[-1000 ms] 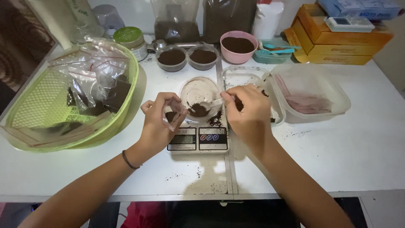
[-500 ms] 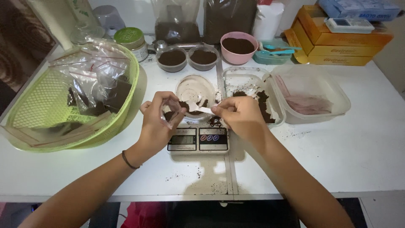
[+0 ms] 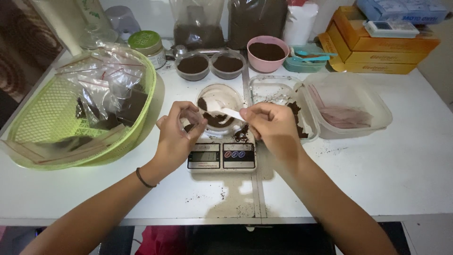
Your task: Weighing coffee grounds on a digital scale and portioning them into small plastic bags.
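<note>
My right hand [image 3: 271,125] grips a small white spoon [image 3: 230,113] whose tip reaches into a clear round cup [image 3: 219,106] holding dark brown powder. The cup stands on a small digital scale [image 3: 222,156]. My left hand [image 3: 177,134] is closed around a small clear plastic bag [image 3: 188,119] just left of the cup, over the scale's left end. Spilled dark powder lies on the scale beside my right hand.
A green basket [image 3: 37,118] full of clear bags with dark powder sits at left. Two clear tubs [image 3: 347,106] stand at right. Behind are small bowls of powder [image 3: 192,65], a pink bowl [image 3: 267,52], large powder bags [image 3: 257,19] and yellow boxes [image 3: 377,45].
My right hand has moved left from the clear tub, bringing the spoon to the cup on the scale. My left hand stays with the small bag.
</note>
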